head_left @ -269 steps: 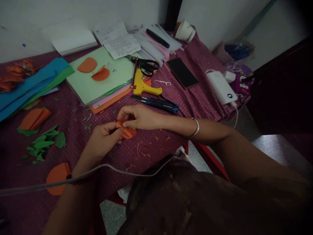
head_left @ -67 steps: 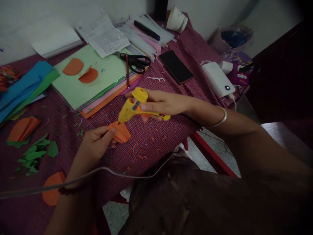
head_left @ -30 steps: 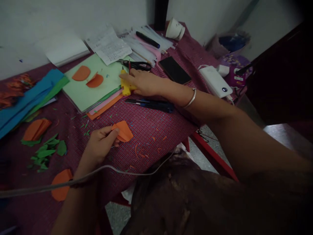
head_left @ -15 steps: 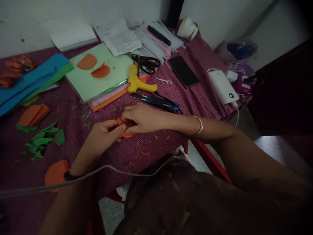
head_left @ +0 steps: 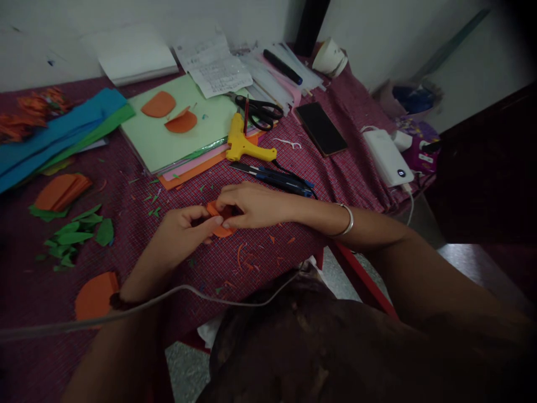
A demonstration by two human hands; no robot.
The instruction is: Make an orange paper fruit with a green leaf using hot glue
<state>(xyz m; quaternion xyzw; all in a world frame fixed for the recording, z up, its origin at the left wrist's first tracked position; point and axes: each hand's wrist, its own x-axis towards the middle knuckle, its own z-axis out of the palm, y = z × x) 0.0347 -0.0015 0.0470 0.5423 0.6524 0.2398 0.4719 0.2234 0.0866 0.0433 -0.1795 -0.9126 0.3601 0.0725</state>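
Note:
A rounded orange paper piece (head_left: 222, 230) is held between my two hands, just above the checked tablecloth (head_left: 218, 263). My left hand (head_left: 182, 232) pinches its left edge between thumb and fingers. From the other side, my right hand (head_left: 251, 206) grips the same piece, with fingers bent over its top and the thumb at its front. Part of the paper is hidden behind the fingers. Beyond my right hand lie a blue and black cutter knife (head_left: 277, 180) and a yellow glue gun (head_left: 245, 146). Orange and green scraps (head_left: 247, 263) are scattered around.
At left lie green paper leaves (head_left: 75, 238), stacked orange pieces (head_left: 62, 191) and an orange disc (head_left: 94, 296). Farther back are a pale green paper stack (head_left: 142, 143), scissors (head_left: 260, 112), a phone (head_left: 321, 129) and a white power bank (head_left: 386, 157). A cable (head_left: 188, 288) crosses my left wrist.
The view has shifted slightly, so most things sit a little farther right. Both hands keep hold of the orange paper, with its left edge showing a little more.

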